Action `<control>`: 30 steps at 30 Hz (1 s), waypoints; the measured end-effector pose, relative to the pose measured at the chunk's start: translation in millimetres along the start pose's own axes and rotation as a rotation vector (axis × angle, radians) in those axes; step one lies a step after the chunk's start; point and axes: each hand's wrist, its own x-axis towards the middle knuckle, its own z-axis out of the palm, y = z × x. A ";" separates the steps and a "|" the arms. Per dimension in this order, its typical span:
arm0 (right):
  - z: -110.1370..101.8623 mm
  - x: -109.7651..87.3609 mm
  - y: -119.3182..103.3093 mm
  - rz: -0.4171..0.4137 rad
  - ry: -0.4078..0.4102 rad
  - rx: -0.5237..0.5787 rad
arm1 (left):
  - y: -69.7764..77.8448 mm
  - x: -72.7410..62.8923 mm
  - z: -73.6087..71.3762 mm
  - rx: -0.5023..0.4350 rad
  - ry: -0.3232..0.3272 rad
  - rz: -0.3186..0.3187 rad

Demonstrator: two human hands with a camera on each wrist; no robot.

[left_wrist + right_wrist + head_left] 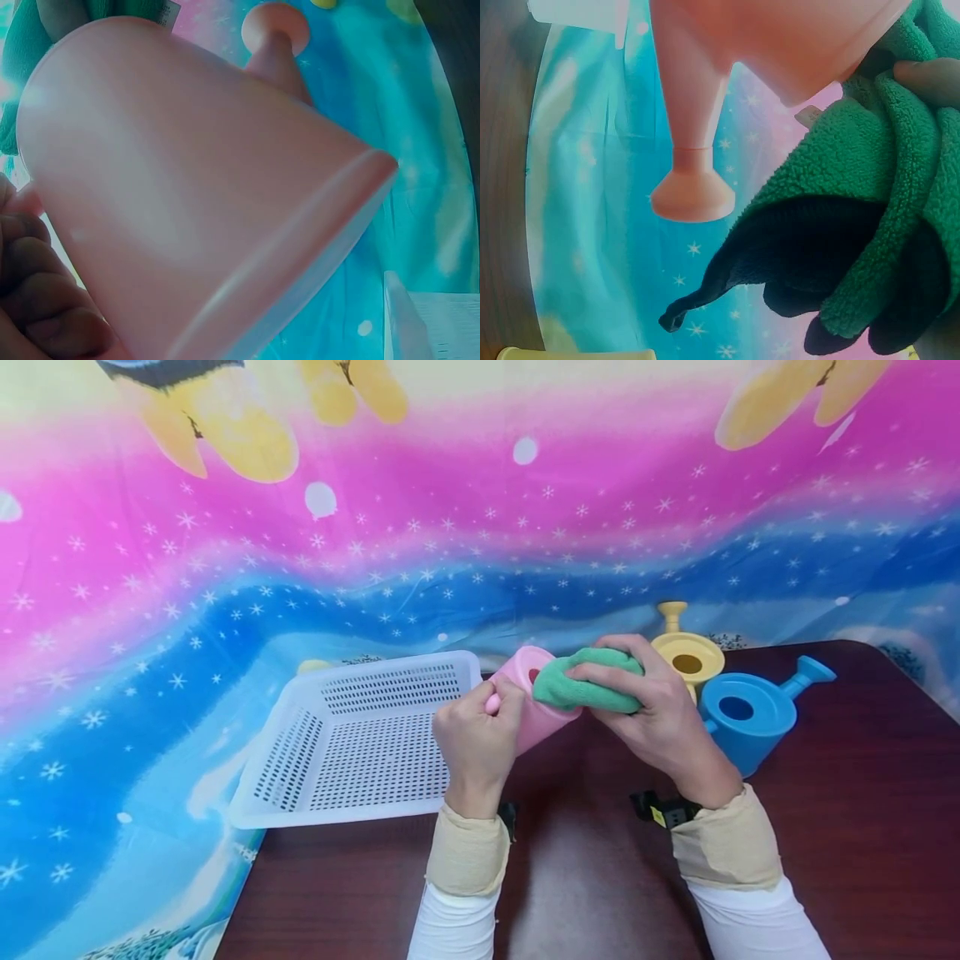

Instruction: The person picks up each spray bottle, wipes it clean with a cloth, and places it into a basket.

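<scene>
My left hand (480,731) grips the handle of a pink watering can (536,731), holding it tilted. In the left wrist view the can's pink body (180,172) fills the middle, and curled fingers (45,292) wrap its handle at the left. My right hand (652,710) holds a bunched green cloth (588,681) against the can's top rim. The cloth (840,150) hangs in folds in the right wrist view, near the can's spout (694,157). Part of the can's opening is hidden behind the cloth.
A white perforated basket (390,768) stands on the left of the dark wooden table (585,893). On the right are a yellow watering can (705,664) and a blue watering can (750,735). A patterned cloth backdrop (450,527) hangs behind.
</scene>
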 end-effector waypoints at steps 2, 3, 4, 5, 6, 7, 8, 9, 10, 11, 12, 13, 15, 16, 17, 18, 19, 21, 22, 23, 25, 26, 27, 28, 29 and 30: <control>-0.6 -0.4 0.1 0.004 0.008 0.005 | 0.0 0.1 0.0 -0.002 0.010 -0.020; -0.9 -0.5 0.6 0.006 0.011 0.003 | 0.1 0.4 0.1 -0.007 0.018 -0.029; -1.0 -0.5 1.1 0.009 0.015 0.006 | 0.1 0.6 0.1 -0.015 0.025 -0.040; -1.4 -0.3 1.3 0.008 0.018 0.006 | 0.2 0.6 0.0 -0.018 0.033 -0.048; -1.8 -0.1 1.5 0.010 0.020 0.004 | 0.4 0.9 -0.3 -0.017 0.042 -0.053; -2.2 0.2 1.6 0.009 0.021 0.003 | 0.6 1.2 -0.8 -0.016 0.053 -0.057; -2.7 0.4 1.6 0.011 0.025 0.004 | 0.6 1.5 -1.2 -0.017 0.064 -0.066; -3.2 0.5 1.6 0.015 0.029 0.005 | 0.4 1.7 -1.5 -0.016 0.078 -0.074; -3.8 0.5 1.2 0.023 0.034 0.007 | 0.2 1.9 -2.3 -0.012 0.086 -0.086; -4.6 0.4 0.9 0.031 0.040 0.007 | 0.0 2.5 -3.3 -0.007 0.095 -0.098; -5.1 0.1 0.7 0.040 0.049 0.014 | -0.6 3.1 -4.0 -0.009 0.101 -0.114; -5.6 -0.2 0.5 0.048 0.059 0.020 | -1.3 3.7 -4.8 -0.024 0.107 -0.138; -6.4 -1.0 0.4 0.064 0.076 0.030 | -2.3 5.0 -6.7 -0.050 0.116 -0.191; -6.5 -1.3 0.3 0.070 0.082 0.031 | -2.3 6.0 -7.9 -0.071 0.119 -0.227; -6.4 -1.6 0.3 0.074 0.087 0.034 | -2.3 6.9 -8.9 -0.104 0.122 -0.267; -6.2 -1.8 0.3 0.077 0.088 0.036 | -2.0 7.6 -10.0 -0.143 0.126 -0.311; -6.0 -1.9 0.3 0.081 0.085 0.033 | -1.5 8.4 -11.0 -0.191 0.131 -0.359; -5.2 -1.6 0.3 0.081 0.068 0.024 | 0.1 10.3 -13.1 -0.300 0.135 -0.454; -4.5 -1.4 0.4 0.081 0.058 0.021 | 0.9 11.0 -13.8 -0.363 0.138 -0.503; -3.6 -1.1 0.5 0.076 0.046 0.020 | 1.7 11.5 -14.5 -0.427 0.140 -0.546; -1.6 -0.8 0.6 0.063 0.026 0.024 | 2.4 11.9 -15.1 -0.550 0.137 -0.625; -0.6 -0.7 0.7 0.055 0.018 0.027 | 3.1 12.1 -15.6 -0.605 0.132 -0.654; 0.3 -0.7 0.8 0.048 0.014 0.031 | 3.4 12.1 -15.9 -0.655 0.131 -0.678; 1.0 -0.9 0.9 0.044 0.013 0.036 | 3.6 12.1 -16.1 -0.703 0.127 -0.698; 1.5 -0.9 1.0 0.039 0.013 0.038 | 3.5 12.0 -16.3 -0.749 0.123 -0.714; 1.7 -1.0 1.2 0.038 0.013 0.040 | 2.9 12.0 -16.3 -0.789 0.122 -0.722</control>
